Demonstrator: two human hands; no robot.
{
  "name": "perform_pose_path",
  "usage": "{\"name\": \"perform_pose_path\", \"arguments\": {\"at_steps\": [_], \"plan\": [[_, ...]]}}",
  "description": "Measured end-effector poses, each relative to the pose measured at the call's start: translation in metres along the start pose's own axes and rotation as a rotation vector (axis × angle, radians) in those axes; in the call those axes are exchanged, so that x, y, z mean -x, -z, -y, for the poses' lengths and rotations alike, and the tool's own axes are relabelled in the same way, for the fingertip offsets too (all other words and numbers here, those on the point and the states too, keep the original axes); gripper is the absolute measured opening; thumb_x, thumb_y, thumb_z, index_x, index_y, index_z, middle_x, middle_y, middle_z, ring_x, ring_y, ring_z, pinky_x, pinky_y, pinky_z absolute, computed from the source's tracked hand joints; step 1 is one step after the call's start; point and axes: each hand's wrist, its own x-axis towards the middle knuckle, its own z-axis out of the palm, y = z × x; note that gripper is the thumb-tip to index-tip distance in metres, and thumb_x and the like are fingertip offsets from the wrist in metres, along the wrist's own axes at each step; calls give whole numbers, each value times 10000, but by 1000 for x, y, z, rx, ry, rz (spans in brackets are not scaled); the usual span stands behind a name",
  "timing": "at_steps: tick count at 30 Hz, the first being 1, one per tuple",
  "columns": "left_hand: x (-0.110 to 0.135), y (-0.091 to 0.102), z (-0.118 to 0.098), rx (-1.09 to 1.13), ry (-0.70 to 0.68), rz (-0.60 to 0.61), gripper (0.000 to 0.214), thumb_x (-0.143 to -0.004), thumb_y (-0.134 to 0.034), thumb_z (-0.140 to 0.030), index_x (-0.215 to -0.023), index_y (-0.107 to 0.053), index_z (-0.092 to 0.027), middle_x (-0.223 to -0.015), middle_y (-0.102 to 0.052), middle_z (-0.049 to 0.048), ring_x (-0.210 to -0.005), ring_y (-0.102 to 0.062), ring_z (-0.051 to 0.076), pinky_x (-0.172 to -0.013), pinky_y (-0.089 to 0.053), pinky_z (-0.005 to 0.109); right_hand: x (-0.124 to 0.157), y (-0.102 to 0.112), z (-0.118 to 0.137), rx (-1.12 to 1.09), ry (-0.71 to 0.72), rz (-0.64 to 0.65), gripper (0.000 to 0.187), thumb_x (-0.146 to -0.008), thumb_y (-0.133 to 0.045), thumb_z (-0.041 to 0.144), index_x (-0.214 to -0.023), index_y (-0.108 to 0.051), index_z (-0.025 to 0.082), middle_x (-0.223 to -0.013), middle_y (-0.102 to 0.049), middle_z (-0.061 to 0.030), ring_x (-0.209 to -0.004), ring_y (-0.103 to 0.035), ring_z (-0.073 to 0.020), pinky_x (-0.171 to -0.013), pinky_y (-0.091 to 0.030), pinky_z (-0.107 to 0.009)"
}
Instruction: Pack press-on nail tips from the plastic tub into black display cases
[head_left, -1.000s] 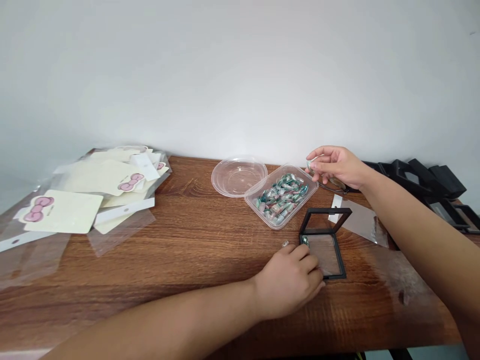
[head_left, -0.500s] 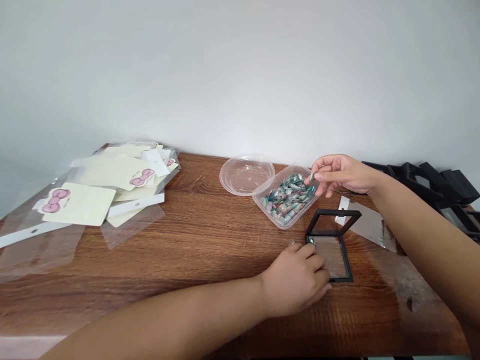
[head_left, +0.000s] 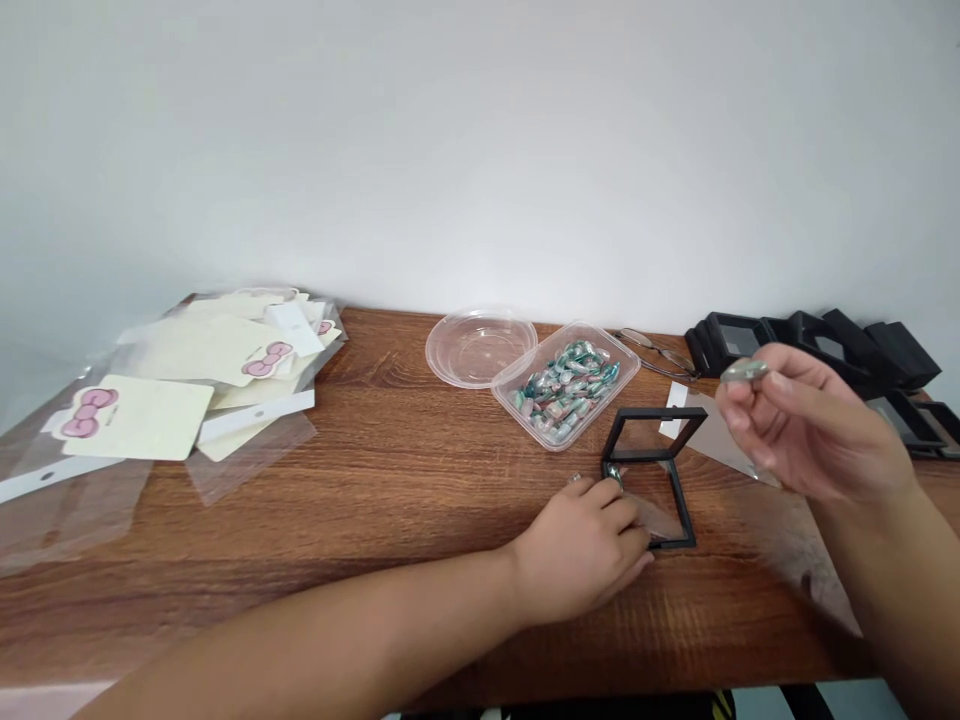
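Observation:
My left hand (head_left: 585, 545) rests on the wooden table (head_left: 390, 520), fingers curled against the near left corner of an open black frame case (head_left: 651, 470). A small green piece (head_left: 613, 472) lies in the case by my fingertips. My right hand (head_left: 814, 425) is raised to the right of the case and pinches a small silvery-green piece (head_left: 744, 371) between thumb and fingers. A clear rectangular tub (head_left: 566, 385) filled with several green and silver pieces sits just beyond the case.
A round clear lid (head_left: 478, 347) lies left of the tub. Cream cards with pink bows in clear sleeves (head_left: 180, 385) are piled at the far left. Black frame cases (head_left: 817, 345) are stacked at the right, with glasses (head_left: 656, 352) and a clear sleeve (head_left: 712, 430) nearby.
My right hand has left the tub and come back toward me and to the right, lifted, with a small piece pinched in it. My left hand stays at the case.

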Motion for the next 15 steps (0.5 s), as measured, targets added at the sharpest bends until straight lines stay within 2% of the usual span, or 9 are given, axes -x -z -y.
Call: {"name": "perform_pose_path", "arguments": {"at_steps": [3,5,8,10,15], "plan": [[1,0,0,-19,-6,-9,230,-1005,-586,-378,-919,-685,-189,-860,-668,32,-846,-577,206,-666,-394,316,24,0,-13,-32,-35,7,186,-801,-814,443,-816,-706,292,-772,-731,-14,-560,-621,-140,-333,-386,-184],[1,-1,-1,-34,-7,-41,209,-996,-605,-369,-928,-686,-189,-846,-667,24,-830,-576,204,-658,-393,315,34,2,-23,3,-94,56,208,-831,-782,445,-833,-689,259,-733,-710,-11,-504,-578,-116,-339,-380,-183],[2,-1,-2,-56,-24,-101,178,-981,-633,-343,-912,-686,-188,-822,-663,9,-789,-573,202,-629,-395,323,39,4,-34,234,-269,194,228,-872,-731,412,-824,-663,200,-605,-607,24,-430,-449,-70,-363,-338,-178],[3,-1,-3,-68,-36,-117,171,-977,-640,-329,-897,-686,-186,-806,-655,4,-778,-574,201,-595,-384,323,38,3,-40,431,-349,246,249,-884,-695,403,-789,-637,180,-582,-546,40,-471,-435,-74,-422,-352,-193],[3,-1,-2,-96,-52,-113,177,-984,-636,-320,-887,-691,-182,-802,-650,5,-782,-589,198,-589,-398,326,29,-7,-62,729,-359,220,220,-918,-573,352,-769,-578,190,-642,-518,40,-584,-459,-110,-547,-378,-237]]}}
